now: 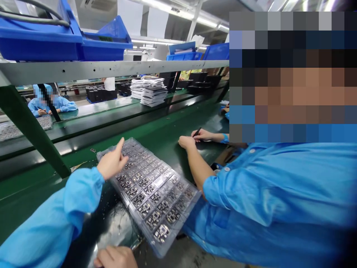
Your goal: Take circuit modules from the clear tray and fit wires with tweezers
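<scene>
A clear plastic tray (156,245) holds many small circuit boards in its pockets and lies slantwise over the bench edge. Above its far left end, my left hand (113,163) has the index finger stretched out and the thumb apart, with the other fingers curled; nothing shows in it. Whether that hand touches the tray cannot be told. At the bottom of the view, my right hand (116,257) is partly cut off, its fingers curled near the bench's front edge. What it holds, if anything, is hidden.
On the right, a co-worker in a blue smock (267,208) holds a dark pen-like tool (197,131) over the green bench (156,126). A slanted green post (33,130) and shelf rail (139,67) carry blue bins (106,42). Stacked white sheets (153,93) stand behind.
</scene>
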`<action>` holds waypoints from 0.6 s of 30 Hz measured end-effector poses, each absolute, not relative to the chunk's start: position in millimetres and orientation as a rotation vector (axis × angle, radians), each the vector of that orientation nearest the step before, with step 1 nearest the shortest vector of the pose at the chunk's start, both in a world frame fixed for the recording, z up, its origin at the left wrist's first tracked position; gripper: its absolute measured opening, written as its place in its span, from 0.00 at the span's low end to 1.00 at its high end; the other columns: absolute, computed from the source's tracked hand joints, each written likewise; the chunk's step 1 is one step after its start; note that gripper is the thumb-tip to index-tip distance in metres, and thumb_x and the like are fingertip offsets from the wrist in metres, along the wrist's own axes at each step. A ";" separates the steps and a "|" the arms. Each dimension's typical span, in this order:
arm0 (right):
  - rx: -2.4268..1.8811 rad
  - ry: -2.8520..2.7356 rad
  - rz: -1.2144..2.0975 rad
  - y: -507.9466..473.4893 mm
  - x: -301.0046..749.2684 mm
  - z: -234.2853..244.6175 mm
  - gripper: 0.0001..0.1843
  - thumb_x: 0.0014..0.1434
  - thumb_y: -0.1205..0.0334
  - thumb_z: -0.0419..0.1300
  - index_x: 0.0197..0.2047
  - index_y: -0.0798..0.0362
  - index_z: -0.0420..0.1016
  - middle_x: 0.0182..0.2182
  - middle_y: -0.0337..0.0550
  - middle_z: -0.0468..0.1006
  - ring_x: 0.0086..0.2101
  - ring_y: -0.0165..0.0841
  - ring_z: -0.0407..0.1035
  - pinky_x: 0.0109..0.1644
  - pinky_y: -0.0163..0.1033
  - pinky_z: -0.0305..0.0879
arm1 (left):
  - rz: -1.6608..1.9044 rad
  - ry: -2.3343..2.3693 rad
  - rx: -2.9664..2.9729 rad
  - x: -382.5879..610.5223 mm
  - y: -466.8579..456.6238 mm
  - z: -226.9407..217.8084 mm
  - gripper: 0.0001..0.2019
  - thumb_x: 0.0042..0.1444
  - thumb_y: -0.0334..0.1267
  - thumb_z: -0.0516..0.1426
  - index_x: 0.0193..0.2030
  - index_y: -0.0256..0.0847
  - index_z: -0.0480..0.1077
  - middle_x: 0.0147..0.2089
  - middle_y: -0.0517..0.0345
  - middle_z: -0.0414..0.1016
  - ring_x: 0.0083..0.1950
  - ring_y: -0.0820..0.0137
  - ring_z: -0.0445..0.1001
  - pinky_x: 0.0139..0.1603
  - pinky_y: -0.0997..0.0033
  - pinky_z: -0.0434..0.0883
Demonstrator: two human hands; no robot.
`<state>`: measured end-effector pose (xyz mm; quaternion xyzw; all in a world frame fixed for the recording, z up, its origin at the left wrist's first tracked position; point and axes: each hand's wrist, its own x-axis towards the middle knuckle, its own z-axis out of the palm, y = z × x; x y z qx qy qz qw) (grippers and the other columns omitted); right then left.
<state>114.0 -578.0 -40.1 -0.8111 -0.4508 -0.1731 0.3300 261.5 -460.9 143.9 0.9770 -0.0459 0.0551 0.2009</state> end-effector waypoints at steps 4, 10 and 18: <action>-2.266 -1.297 -0.226 -562.0 112.4 -46.1 0.13 0.56 0.55 0.55 0.23 0.51 0.66 0.19 0.32 0.74 0.19 0.31 0.72 0.18 0.37 0.48 | 0.268 -0.146 2.603 288.8 -461.4 215.3 0.40 0.55 0.33 0.50 0.70 0.28 0.31 0.29 0.58 0.77 0.28 0.71 0.72 0.32 0.75 0.66; -2.320 -1.248 -0.043 -573.9 111.4 -28.7 0.07 0.57 0.59 0.55 0.29 0.51 0.67 0.24 0.32 0.76 0.24 0.31 0.74 0.23 0.35 0.55 | 0.323 -0.209 2.651 297.5 -474.5 256.4 0.40 0.52 0.30 0.50 0.70 0.29 0.33 0.30 0.57 0.78 0.29 0.70 0.73 0.34 0.74 0.67; -2.336 -1.249 0.023 -602.0 109.8 13.5 0.03 0.57 0.65 0.55 0.31 0.49 0.67 0.26 0.29 0.78 0.25 0.27 0.74 0.25 0.29 0.60 | 0.088 -0.431 3.205 208.7 -465.7 176.2 0.18 0.60 0.37 0.49 0.57 0.42 0.60 0.36 0.53 0.75 0.34 0.62 0.75 0.32 0.68 0.67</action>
